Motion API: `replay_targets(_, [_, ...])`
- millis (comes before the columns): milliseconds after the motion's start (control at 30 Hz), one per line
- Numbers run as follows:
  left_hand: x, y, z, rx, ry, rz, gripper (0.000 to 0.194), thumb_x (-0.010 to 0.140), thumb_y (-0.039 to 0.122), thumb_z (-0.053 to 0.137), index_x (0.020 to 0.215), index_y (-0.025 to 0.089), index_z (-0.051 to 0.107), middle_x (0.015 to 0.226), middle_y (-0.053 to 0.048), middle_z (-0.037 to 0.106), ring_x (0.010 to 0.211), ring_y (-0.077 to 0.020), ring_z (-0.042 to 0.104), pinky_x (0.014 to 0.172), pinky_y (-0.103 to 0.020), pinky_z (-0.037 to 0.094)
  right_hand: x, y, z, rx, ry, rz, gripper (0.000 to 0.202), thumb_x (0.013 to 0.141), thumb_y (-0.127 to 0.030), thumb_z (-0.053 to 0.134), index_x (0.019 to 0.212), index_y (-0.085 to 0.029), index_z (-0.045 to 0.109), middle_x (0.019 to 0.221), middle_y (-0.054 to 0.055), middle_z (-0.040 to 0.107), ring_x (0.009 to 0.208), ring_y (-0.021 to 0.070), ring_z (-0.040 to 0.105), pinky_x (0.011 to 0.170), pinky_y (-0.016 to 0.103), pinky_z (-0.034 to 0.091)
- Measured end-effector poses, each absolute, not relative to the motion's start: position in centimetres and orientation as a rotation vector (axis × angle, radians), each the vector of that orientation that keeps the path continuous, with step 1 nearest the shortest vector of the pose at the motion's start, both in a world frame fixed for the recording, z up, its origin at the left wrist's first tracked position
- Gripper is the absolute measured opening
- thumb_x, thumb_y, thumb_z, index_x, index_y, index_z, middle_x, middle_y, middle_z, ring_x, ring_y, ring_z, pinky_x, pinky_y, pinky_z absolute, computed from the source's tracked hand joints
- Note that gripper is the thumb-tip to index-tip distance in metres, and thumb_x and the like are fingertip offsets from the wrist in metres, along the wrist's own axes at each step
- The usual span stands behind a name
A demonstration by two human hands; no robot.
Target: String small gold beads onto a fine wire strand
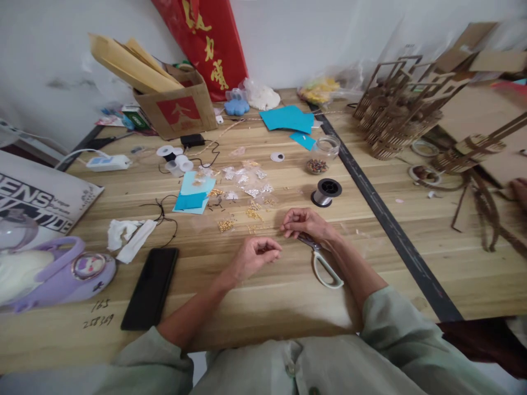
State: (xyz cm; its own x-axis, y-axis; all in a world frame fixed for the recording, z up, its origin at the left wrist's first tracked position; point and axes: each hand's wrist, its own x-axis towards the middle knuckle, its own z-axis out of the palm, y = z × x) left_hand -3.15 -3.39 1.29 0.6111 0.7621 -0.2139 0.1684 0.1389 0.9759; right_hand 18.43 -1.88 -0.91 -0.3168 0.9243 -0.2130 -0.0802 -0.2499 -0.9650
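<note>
My left hand (254,259) hovers low over the wooden table, thumb and fingers curled together in a pinch. Close by on the right, my right hand (305,224) also has its fingertips pressed together. Whatever is between the fingers is too small to make out. Scissors (325,270) with white handles lie partly under my right wrist. Just beyond the hands are small piles of gold beads (225,225) and gold findings (254,214). Small clear bags of silver pieces (257,190) lie farther back. A spool of fine wire (326,192) stands beyond my right hand.
A black phone (150,288) and purple bottle (61,269) lie left. Blue sheets (191,200) lie near the beads. Behind stand a glass jar (328,146) of beads and a cardboard box (177,112). Bamboo baskets (391,123) and another person's hand (520,189) are right.
</note>
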Motion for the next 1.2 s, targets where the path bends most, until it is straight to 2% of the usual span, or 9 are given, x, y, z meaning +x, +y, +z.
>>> replay_targets(300, [-4.1,-1.0,2.2,1.114,0.713,0.612,0.018,0.068,0.022,0.072,0.083,0.013,0.072,0.079,-0.005,0.072,0.068,-0.0113,0.064,0.068,-0.023,0.052,18.4,-1.7,-1.5,-1.142,-1.180,1.667,0.023,0.075,-0.033,0.070,0.084,-0.014,0.060,0.080,0.006,0.071,0.067,0.0135,0.068,0.055,0.020,0.050])
replay_targets(500, [-4.0,0.6,1.7,1.053,0.770,0.724,0.022,0.063,0.020,0.075,0.084,0.012,0.072,0.075,-0.005,0.072,0.071,-0.0146,0.066,0.072,-0.028,0.054,18.2,-1.7,-1.2,-1.176,-1.216,1.624,0.026,0.075,-0.037,0.069,0.082,-0.014,0.060,0.075,0.004,0.069,0.062,0.0109,0.065,0.055,0.019,0.050])
replay_targets(700, [-3.0,1.5,1.7,1.096,0.848,0.788,0.022,0.062,0.025,0.076,0.078,0.010,0.070,0.071,-0.006,0.072,0.064,-0.0152,0.065,0.069,-0.031,0.053,17.8,-1.7,-1.0,-1.191,-1.246,1.576,0.030,0.074,-0.041,0.069,0.079,-0.014,0.059,0.070,0.003,0.066,0.057,0.0095,0.061,0.052,0.020,0.048])
replay_targets(867, [-2.1,1.7,1.7,1.174,0.900,0.830,0.020,0.063,0.025,0.075,0.075,0.010,0.069,0.062,-0.002,0.067,0.057,-0.0108,0.059,0.061,-0.025,0.049,17.7,-1.8,-0.7,-1.210,-1.255,1.566,0.031,0.072,-0.041,0.070,0.080,-0.014,0.058,0.069,0.002,0.065,0.054,0.0090,0.059,0.048,0.019,0.045])
replay_targets(1033, [-2.0,1.5,0.6,1.183,0.837,0.849,0.019,0.068,0.027,0.071,0.079,0.011,0.068,0.080,-0.005,0.071,0.062,-0.0095,0.059,0.059,-0.022,0.048,17.6,-1.8,-0.6,-1.198,-1.238,1.556,0.029,0.072,-0.040,0.070,0.079,-0.014,0.058,0.067,0.001,0.064,0.053,0.0083,0.058,0.045,0.017,0.043])
replay_targets(1200, [-1.8,1.4,-0.6,1.100,0.827,0.840,0.020,0.068,0.026,0.071,0.079,0.010,0.066,0.075,-0.006,0.071,0.061,-0.0109,0.061,0.060,-0.023,0.049,17.2,-1.9,-0.6,-1.191,-1.217,1.507,0.029,0.073,-0.040,0.069,0.078,-0.015,0.057,0.064,0.000,0.062,0.051,0.0075,0.056,0.045,0.016,0.042])
